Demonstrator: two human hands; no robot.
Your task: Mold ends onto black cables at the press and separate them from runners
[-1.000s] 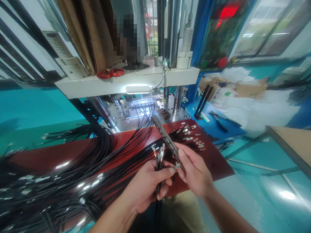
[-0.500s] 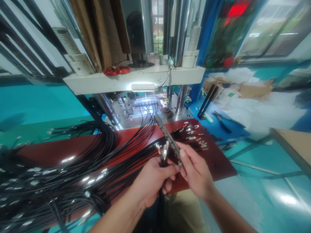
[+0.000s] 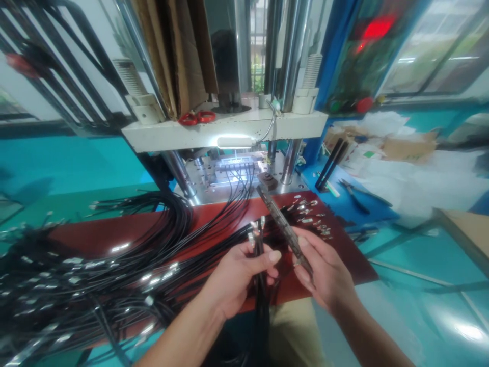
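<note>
My left hand is closed around a few black cables, whose shiny metal connector ends stick up above the thumb. Their lower lengths hang down over the front of the board. In my right hand is a long, narrow, dark metal bar with notches along it, gripped at its lower end and slanting up to the left. The two hands are a small distance apart. Beyond the bar's upper tip, more thin black cables run into a lit metal mould on the press bed.
Bundles of black cables cover much of the red-brown board. A white press plate with red-handled scissors on it spans above. Pliers lie on the blue surface at right, beside white bags.
My right hand and the bar have moved right, away from the left hand, opening a gap between them. The left hand still holds the cables. The whole view has shifted slightly.
</note>
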